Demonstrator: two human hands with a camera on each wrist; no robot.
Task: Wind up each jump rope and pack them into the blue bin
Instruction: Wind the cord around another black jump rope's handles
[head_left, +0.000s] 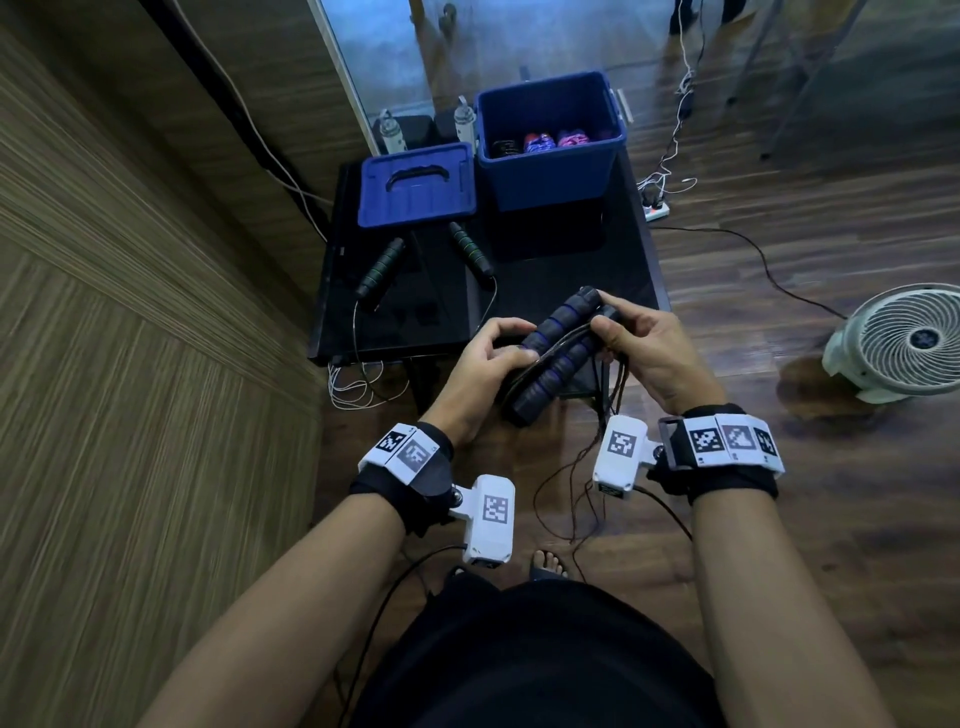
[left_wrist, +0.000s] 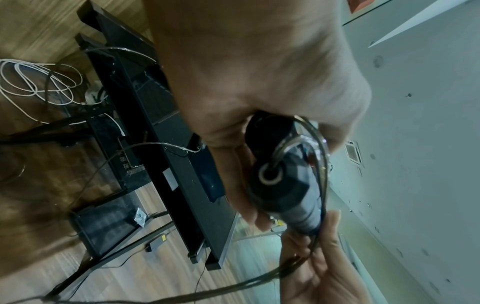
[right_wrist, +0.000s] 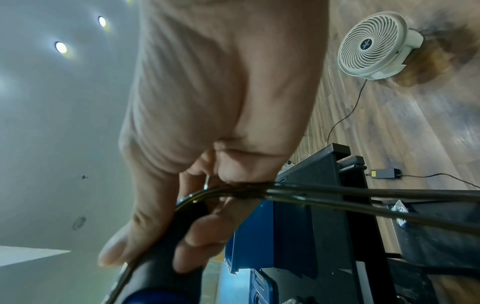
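Note:
A jump rope with black handles (head_left: 558, 353) ringed in purple is held in front of the black table (head_left: 571, 270). The two handles lie side by side. My left hand (head_left: 511, 340) grips their lower half, and its fingers wrap the handle ends (left_wrist: 272, 176). At the upper end, my right hand (head_left: 605, 317) pinches the handles together with several strands of cord (right_wrist: 298, 193). The loose cord (head_left: 587, 467) hangs down to the floor. The blue bin (head_left: 550, 171) stands at the table's far side with several wound ropes (head_left: 540, 140) inside.
The bin's blue lid (head_left: 415, 187) lies left of the bin. A second rope with green-ringed handles (head_left: 382, 267) lies unwound on the table's left part. A white fan (head_left: 904, 343) stands on the floor to the right. Cables and a power strip (head_left: 657, 208) lie around the table.

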